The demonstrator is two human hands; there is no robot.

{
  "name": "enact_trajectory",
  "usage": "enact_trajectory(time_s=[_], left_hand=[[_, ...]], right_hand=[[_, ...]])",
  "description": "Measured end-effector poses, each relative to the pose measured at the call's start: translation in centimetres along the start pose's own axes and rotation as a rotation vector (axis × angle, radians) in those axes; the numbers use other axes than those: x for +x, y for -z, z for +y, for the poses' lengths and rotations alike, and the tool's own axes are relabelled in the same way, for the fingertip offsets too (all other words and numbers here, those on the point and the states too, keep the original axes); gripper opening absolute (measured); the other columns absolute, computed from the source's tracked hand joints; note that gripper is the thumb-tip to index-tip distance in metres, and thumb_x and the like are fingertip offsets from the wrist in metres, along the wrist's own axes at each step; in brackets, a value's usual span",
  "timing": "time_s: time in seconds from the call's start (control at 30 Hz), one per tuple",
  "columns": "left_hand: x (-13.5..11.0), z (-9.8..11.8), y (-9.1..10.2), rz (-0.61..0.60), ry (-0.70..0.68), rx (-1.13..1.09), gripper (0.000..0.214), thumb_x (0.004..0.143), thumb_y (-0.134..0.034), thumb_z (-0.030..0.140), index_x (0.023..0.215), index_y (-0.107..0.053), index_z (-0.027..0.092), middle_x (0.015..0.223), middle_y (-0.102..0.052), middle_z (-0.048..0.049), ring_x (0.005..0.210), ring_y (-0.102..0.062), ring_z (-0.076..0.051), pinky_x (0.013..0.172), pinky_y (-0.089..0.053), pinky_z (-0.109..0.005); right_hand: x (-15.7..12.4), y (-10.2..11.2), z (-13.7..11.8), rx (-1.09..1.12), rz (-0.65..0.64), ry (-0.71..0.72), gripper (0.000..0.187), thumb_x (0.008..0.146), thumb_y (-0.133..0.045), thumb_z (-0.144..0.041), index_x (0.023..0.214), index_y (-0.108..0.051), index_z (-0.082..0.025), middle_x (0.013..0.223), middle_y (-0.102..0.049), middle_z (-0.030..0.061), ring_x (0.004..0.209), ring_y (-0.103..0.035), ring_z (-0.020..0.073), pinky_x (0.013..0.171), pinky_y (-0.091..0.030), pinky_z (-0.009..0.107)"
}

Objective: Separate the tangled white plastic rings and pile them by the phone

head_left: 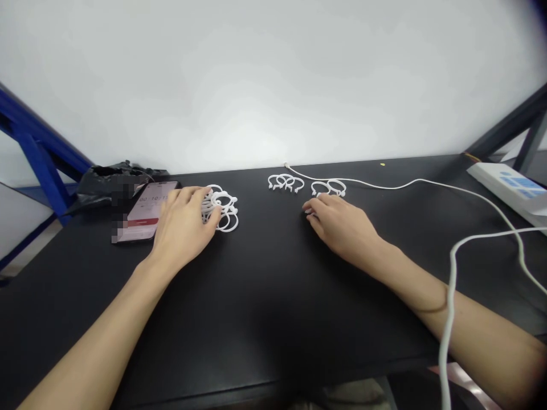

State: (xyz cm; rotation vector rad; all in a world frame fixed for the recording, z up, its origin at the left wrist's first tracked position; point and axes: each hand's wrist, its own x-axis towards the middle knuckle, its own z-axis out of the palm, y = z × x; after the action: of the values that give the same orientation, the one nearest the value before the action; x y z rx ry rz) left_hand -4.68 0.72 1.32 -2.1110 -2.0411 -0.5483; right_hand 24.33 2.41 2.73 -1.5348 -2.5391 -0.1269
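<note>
My left hand (pixel 183 222) rests over the left side of a small pile of white cord loops (pixel 226 210) with knobbed ends. Its thumb and fingers are apart, with part of the pile between them; the fingertips partly cover the loops. My right hand (pixel 337 222) is low over the black table, fingers bent and pressed together. A bit of white shows at its fingertips, too small to make out. Just behind that hand lie white loops (pixel 335 187), partly hidden by it. Farther left, several overlapping loops (pixel 285 182) lie in a row.
Left of my left hand lies a phone (pixel 147 213) showing a timer, beside a crumpled black plastic bag (pixel 111 179). A white cable (pixel 384 187) runs across the black table (pixel 256 296) and passes over my right forearm. At the right edge stands a white box (pixel 508 188).
</note>
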Motion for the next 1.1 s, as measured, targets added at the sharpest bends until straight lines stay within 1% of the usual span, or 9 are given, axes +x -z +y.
enact_trajectory(time_s=[0.1, 0.2, 0.33, 0.4, 0.57, 0.7, 0.87, 0.97, 1.1], left_hand=[[-0.2, 0.7, 0.2, 0.044, -0.043, -0.016, 0.044, 0.094, -0.045, 0.038, 0.131, -0.057, 0.016, 0.128, -0.061, -0.0143, 0.122, -0.049, -0.037, 0.101, -0.041, -0.052], [-0.8, 2.2, 0.7, 0.068, -0.163, -0.070, 0.043, 0.094, -0.046, 0.035, 0.131, -0.056, 0.016, 0.128, -0.061, -0.0128, 0.122, -0.049, -0.035, 0.104, -0.039, -0.051], [-2.0, 4.7, 1.5, -0.041, -0.424, -0.221, 0.044, 0.093, -0.048, 0.027, 0.135, -0.051, 0.015, 0.129, -0.060, -0.0108, 0.122, -0.049, -0.028, 0.109, -0.037, -0.047], [-2.6, 5.7, 1.6, -0.092, -0.489, -0.257, 0.047, 0.092, -0.049, 0.025, 0.138, -0.046, 0.015, 0.128, -0.060, -0.0103, 0.121, -0.050, -0.026, 0.109, -0.037, -0.047], [-3.2, 6.9, 1.2, -0.033, -0.505, -0.248, 0.048, 0.092, -0.056, 0.035, 0.134, -0.048, 0.013, 0.120, -0.064, -0.0106, 0.112, -0.056, -0.027, 0.104, -0.042, -0.048], [-2.9, 7.0, 1.0, 0.018, -0.518, -0.263, 0.035, 0.094, -0.054, 0.029, 0.124, -0.055, 0.013, 0.110, -0.067, -0.0095, 0.104, -0.058, -0.025, 0.100, -0.044, -0.046], [-3.0, 7.2, 1.3, -0.010, -0.553, -0.292, 0.030, 0.092, -0.056, 0.028, 0.116, -0.060, 0.011, 0.098, -0.068, -0.0080, 0.096, -0.057, -0.025, 0.091, -0.045, -0.043], [-3.1, 7.2, 1.5, -0.024, -0.570, -0.316, 0.029, 0.092, -0.056, 0.029, 0.111, -0.062, 0.009, 0.091, -0.067, -0.0075, 0.092, -0.055, -0.024, 0.089, -0.044, -0.042], [-3.1, 7.2, 1.8, -0.064, -0.539, -0.404, 0.025, 0.096, -0.049, 0.029, 0.105, -0.064, 0.010, 0.086, -0.065, -0.0068, 0.090, -0.050, -0.023, 0.087, -0.043, -0.040]], right_hand=[[-0.3, -0.4, -0.4, 0.240, 0.069, 0.165, 0.014, 0.091, -0.056, -0.016, 0.104, -0.064, -0.017, 0.102, -0.068, 0.0073, 0.098, -0.063, 0.0235, 0.081, -0.053, 0.036], [-0.7, -0.5, -1.3, 0.493, 0.144, 0.314, 0.012, 0.092, -0.059, -0.019, 0.104, -0.063, -0.018, 0.100, -0.069, 0.0047, 0.094, -0.064, 0.0179, 0.083, -0.052, 0.030], [-1.2, -0.2, -2.3, 0.659, 0.218, 0.361, 0.012, 0.094, -0.059, -0.021, 0.105, -0.062, -0.017, 0.097, -0.070, 0.0018, 0.084, -0.066, 0.0108, 0.078, -0.052, 0.020], [-1.4, 0.0, -2.4, 0.691, 0.238, 0.348, 0.011, 0.094, -0.060, -0.021, 0.104, -0.063, -0.017, 0.095, -0.071, 0.0006, 0.080, -0.067, 0.0089, 0.076, -0.052, 0.018], [-1.5, 0.1, -2.3, 0.707, 0.242, 0.309, 0.011, 0.093, -0.061, -0.022, 0.103, -0.063, -0.018, 0.093, -0.073, -0.0012, 0.077, -0.068, 0.0080, 0.068, -0.051, 0.016], [-1.6, 0.2, -2.2, 0.697, 0.239, 0.302, 0.011, 0.093, -0.061, -0.022, 0.102, -0.064, -0.018, 0.089, -0.073, -0.0015, 0.073, -0.067, 0.0071, 0.065, -0.050, 0.015], [-1.6, 0.1, -2.1, 0.696, 0.215, 0.372, 0.019, 0.093, -0.061, -0.023, 0.110, -0.063, -0.015, 0.093, -0.071, 0.0015, 0.074, -0.066, 0.0073, 0.070, -0.051, 0.017], [-1.5, 0.0, -2.0, 0.686, 0.198, 0.414, 0.016, 0.095, -0.060, -0.023, 0.108, -0.064, -0.015, 0.091, -0.069, 0.0016, 0.073, -0.064, 0.0078, 0.068, -0.051, 0.018], [-1.4, 0.0, -2.0, 0.673, 0.221, 0.416, 0.018, 0.097, -0.056, -0.023, 0.112, -0.063, -0.016, 0.091, -0.067, 0.0023, 0.072, -0.062, 0.0091, 0.067, -0.051, 0.021]])
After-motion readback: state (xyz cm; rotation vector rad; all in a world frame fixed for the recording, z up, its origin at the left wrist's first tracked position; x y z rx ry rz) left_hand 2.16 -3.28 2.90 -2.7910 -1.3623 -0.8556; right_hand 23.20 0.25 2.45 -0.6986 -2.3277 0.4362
